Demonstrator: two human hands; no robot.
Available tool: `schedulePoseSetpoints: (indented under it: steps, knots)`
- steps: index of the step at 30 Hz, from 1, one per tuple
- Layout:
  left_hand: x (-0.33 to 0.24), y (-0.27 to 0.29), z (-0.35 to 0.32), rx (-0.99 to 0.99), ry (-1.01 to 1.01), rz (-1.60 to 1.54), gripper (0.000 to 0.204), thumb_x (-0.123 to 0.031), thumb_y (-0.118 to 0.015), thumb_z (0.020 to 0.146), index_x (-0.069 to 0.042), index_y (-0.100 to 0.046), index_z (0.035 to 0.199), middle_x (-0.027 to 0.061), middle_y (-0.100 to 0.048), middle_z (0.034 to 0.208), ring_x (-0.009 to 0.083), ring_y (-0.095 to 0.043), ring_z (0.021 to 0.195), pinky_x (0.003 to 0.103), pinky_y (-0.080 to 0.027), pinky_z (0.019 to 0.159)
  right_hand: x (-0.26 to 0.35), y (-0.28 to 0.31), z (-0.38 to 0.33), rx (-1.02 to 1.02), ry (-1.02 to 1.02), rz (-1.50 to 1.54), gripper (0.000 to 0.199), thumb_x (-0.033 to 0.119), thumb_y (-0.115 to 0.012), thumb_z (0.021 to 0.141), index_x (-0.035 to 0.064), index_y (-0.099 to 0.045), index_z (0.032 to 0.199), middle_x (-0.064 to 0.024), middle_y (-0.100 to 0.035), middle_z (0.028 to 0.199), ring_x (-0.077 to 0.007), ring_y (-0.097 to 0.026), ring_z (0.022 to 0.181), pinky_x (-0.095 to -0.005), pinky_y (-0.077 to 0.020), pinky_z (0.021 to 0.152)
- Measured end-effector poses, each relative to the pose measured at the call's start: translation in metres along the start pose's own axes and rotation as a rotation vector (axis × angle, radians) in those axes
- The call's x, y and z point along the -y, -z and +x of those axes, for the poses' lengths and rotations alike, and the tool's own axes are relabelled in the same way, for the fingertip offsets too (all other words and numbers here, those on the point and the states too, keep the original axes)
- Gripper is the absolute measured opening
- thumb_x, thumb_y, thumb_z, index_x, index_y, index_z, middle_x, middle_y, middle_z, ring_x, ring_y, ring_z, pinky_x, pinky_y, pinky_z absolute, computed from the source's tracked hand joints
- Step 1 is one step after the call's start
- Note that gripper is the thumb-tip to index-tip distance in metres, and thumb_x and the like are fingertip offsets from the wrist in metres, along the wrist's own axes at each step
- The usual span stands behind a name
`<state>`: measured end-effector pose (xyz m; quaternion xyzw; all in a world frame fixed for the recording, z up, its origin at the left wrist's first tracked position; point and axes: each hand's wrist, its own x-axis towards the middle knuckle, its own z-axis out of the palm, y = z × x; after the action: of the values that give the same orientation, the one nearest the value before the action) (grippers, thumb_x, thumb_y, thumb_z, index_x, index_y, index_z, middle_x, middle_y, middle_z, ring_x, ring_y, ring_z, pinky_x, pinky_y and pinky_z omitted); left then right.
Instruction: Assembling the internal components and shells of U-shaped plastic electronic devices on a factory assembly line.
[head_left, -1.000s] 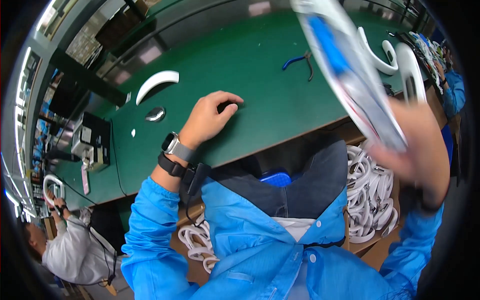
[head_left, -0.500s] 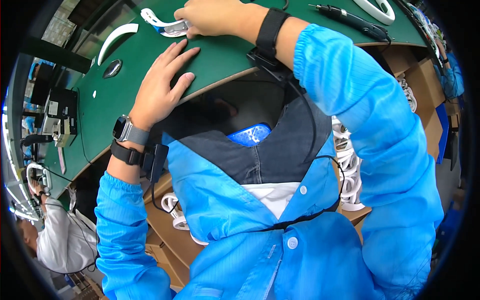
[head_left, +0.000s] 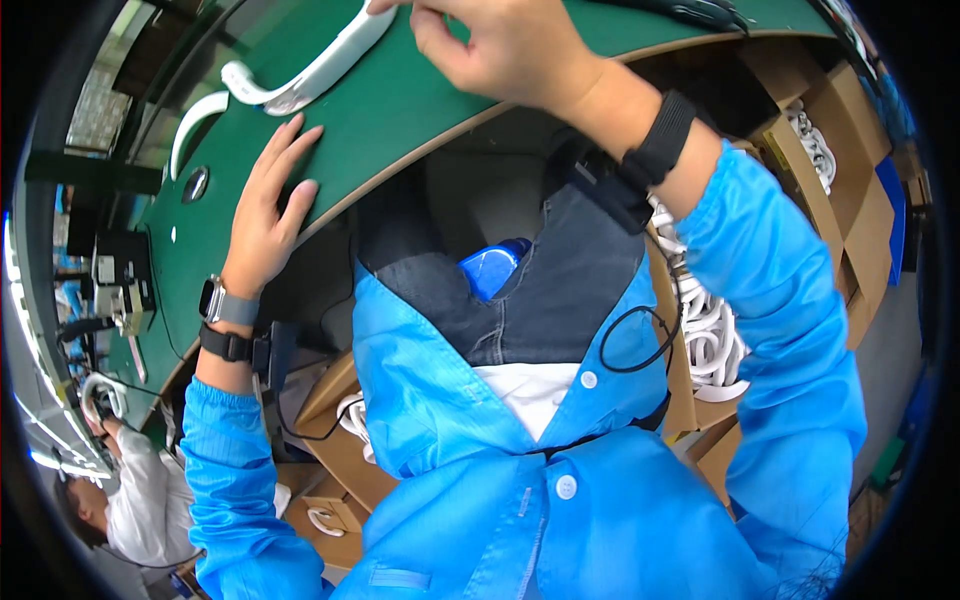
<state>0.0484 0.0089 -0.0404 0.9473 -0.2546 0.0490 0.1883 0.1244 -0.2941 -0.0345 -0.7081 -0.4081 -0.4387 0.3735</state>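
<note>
My right hand (head_left: 510, 50) reaches over the green table at the top edge, thumb and fingertips pinched at the upper end of a long white curved plastic part (head_left: 335, 66). Part of that grip is cut off by the picture's edge. The part's hooked lower end points left, just beyond my left fingertips. My left hand (head_left: 262, 225) lies on the tabletop near its front edge, fingers stretched and holding nothing. Further left rest a slim white curved strip (head_left: 196, 125) and a black oval object like a computer mouse (head_left: 196, 184).
A black electric screwdriver (head_left: 690, 10) lies at the top right. Cardboard boxes below the table hold many white curved parts (head_left: 710, 340). At far left a co-worker in white (head_left: 150, 490) handles a white part. A blue object (head_left: 492, 268) shows between my legs.
The white curved part has been turned, and its long smooth side now shows. My right hand has moved to its upper end. The whole view has shifted, with the screwdriver now nearer the top edge.
</note>
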Motion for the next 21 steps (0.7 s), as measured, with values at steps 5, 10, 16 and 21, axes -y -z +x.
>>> schedulePoseSetpoints:
  steps: [5, 10, 16, 21]
  knots:
    - [-0.007, -0.003, -0.001, 0.033, 0.008, -0.012, 0.050, -0.021, -0.050, 0.094, -0.007, -0.050, 0.142, 0.0150, -0.038, 0.155, 0.0331, -0.033, 0.145, 0.043, -0.025, 0.118, -0.001, 0.045, -0.052, -0.304, -0.175, 0.042, 0.019, -0.002, -0.059, 0.075, 0.0102, -0.070, 0.083, -0.0062, -0.067, 0.073, -0.0183, -0.060, 0.053, -0.0300, -0.0474, 0.050]
    - [-0.012, 0.001, -0.003, 0.043, 0.015, 0.011, 0.051, -0.026, -0.049, 0.094, -0.004, -0.049, 0.141, 0.0163, -0.038, 0.154, 0.0329, -0.033, 0.144, 0.042, -0.024, 0.118, 0.005, 0.084, -0.121, -0.405, -0.523, 0.054, 0.017, -0.009, -0.053, 0.077, 0.0032, -0.065, 0.076, -0.0080, -0.064, 0.068, -0.0170, -0.061, 0.054, -0.0275, -0.0461, 0.049]
    - [-0.022, -0.007, 0.008, 0.047, 0.021, 0.019, 0.051, -0.023, -0.049, 0.092, -0.003, -0.050, 0.138, 0.0168, -0.039, 0.153, 0.0337, -0.035, 0.143, 0.043, -0.025, 0.118, -0.001, 0.051, -0.181, -0.093, -0.826, 0.101, 0.013, 0.007, -0.055, 0.080, 0.0088, -0.068, 0.078, -0.0112, -0.068, 0.075, -0.0299, -0.066, 0.063, -0.0386, -0.0521, 0.058]
    - [-0.024, -0.007, 0.006, 0.066, 0.032, 0.020, 0.054, -0.030, -0.047, 0.095, -0.001, -0.048, 0.141, 0.0181, -0.037, 0.154, 0.0335, -0.032, 0.145, 0.043, -0.022, 0.118, -0.012, -0.031, -0.207, 0.536, -1.096, 0.169, 0.024, 0.016, -0.054, 0.083, 0.0106, -0.075, 0.094, -0.0176, -0.072, 0.098, -0.0357, -0.068, 0.093, -0.0455, -0.0543, 0.081]
